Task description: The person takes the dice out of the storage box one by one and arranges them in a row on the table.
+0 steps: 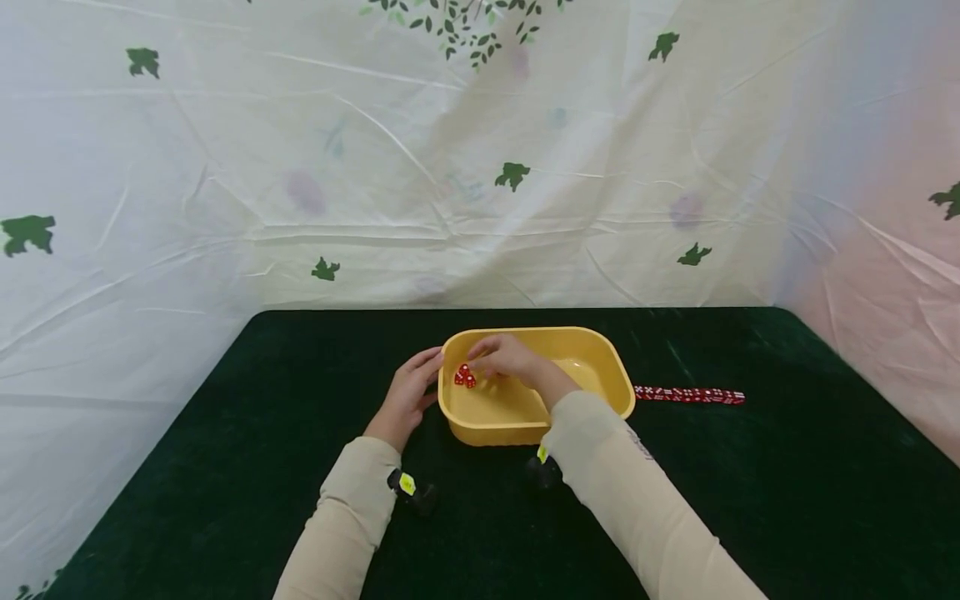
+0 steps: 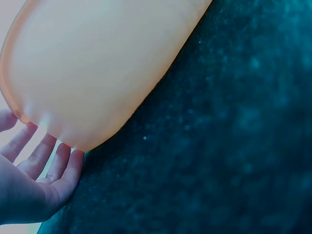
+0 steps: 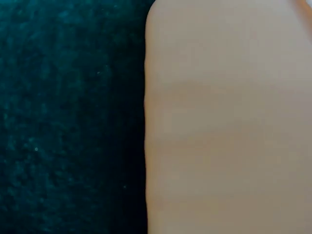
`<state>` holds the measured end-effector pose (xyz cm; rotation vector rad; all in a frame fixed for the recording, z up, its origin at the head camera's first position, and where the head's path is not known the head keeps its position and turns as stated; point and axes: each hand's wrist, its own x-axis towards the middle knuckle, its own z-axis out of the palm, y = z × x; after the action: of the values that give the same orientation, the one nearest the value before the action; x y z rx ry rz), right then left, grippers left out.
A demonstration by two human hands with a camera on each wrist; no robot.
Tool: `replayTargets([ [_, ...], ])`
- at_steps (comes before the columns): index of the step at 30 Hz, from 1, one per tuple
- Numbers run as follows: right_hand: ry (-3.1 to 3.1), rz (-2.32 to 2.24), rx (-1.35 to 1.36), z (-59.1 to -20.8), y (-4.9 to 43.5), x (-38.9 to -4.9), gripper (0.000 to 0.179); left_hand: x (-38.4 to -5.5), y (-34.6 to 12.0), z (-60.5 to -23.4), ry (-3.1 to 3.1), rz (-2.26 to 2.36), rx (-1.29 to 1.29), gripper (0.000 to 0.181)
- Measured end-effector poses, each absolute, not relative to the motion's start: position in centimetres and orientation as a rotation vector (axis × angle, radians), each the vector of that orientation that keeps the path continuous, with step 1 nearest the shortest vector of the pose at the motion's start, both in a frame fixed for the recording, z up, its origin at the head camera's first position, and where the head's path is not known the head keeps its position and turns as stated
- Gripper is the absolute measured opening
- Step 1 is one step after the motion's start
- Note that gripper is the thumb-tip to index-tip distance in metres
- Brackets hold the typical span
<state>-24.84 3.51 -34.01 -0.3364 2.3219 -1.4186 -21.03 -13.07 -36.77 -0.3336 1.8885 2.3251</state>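
A yellow plastic basin sits on the dark green cloth. My left hand is at its left end, and in the left wrist view the spread fingertips rest against the basin's outer wall. My right hand reaches inside over the near rim. Its thumb and bent fingers meet at a red die with white pips, pinching it at the top of a small cluster of red dice on the basin's left side. The right wrist view shows only the basin's outside wall; the right hand is hidden there.
A long straight row of red dice lies on the green cloth, right of the basin, its left end right at the basin's wall. Behind the table hangs a pale curtain with green leaf prints.
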Motion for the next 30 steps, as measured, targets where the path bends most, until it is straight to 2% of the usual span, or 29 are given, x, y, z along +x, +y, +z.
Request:
replayTargets([
  [30,2.443,-1.161,-0.441,-35.2,2.9,-24.9,0.018,-21.2,-13.1,-36.8,1.902,2.304,-0.381,0.031],
])
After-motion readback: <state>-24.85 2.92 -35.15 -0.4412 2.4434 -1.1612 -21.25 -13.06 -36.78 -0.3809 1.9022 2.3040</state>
